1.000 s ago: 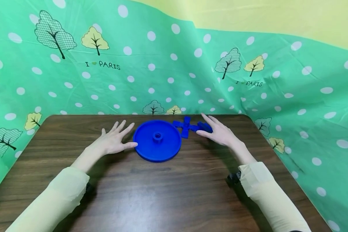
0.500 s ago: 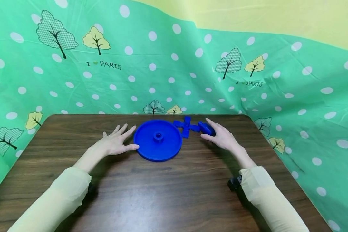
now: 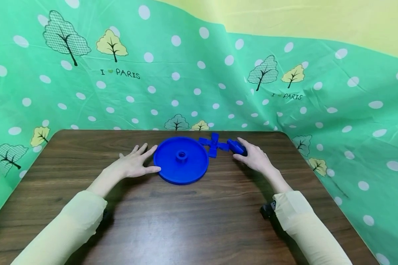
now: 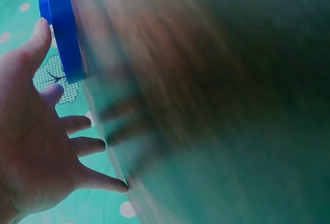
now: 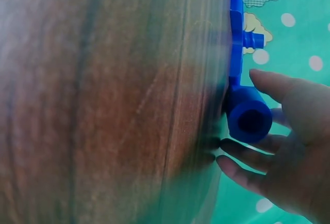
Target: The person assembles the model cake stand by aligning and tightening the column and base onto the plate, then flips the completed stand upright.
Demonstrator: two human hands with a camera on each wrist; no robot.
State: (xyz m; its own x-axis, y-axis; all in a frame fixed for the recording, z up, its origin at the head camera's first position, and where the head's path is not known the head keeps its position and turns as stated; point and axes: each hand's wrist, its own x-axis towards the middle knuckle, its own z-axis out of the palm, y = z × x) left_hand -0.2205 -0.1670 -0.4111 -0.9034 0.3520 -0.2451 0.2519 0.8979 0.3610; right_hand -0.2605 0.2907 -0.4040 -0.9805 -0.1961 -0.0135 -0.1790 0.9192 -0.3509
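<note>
A round blue tray-like disc [image 3: 195, 165] with a raised rim and a hollow central hub lies on the table. At its left edge is my left hand [image 3: 127, 165], fingers spread and thumb tip at the rim; the left wrist view shows that thumb beside the disc's side [image 4: 68, 33]. My right hand [image 3: 256, 158] is around the right side of a small blue hollow cylinder [image 3: 237, 147]. In the right wrist view the cylinder's open end [image 5: 251, 121] faces the camera, with the thumb apart from it and the fingers loosely bent at its other side.
Between disc and cylinder lies a blue cross-shaped piece [image 3: 213, 145], its short peg [image 5: 254, 40] visible in the right wrist view. The brown wooden table [image 3: 185, 221] ends at a green dotted cloth [image 3: 172, 88] behind and to the right.
My right hand has moved slightly right and toward me, and more of the cylinder shows between thumb and fingers. The left hand's fingers have shifted slightly nearer the disc.
</note>
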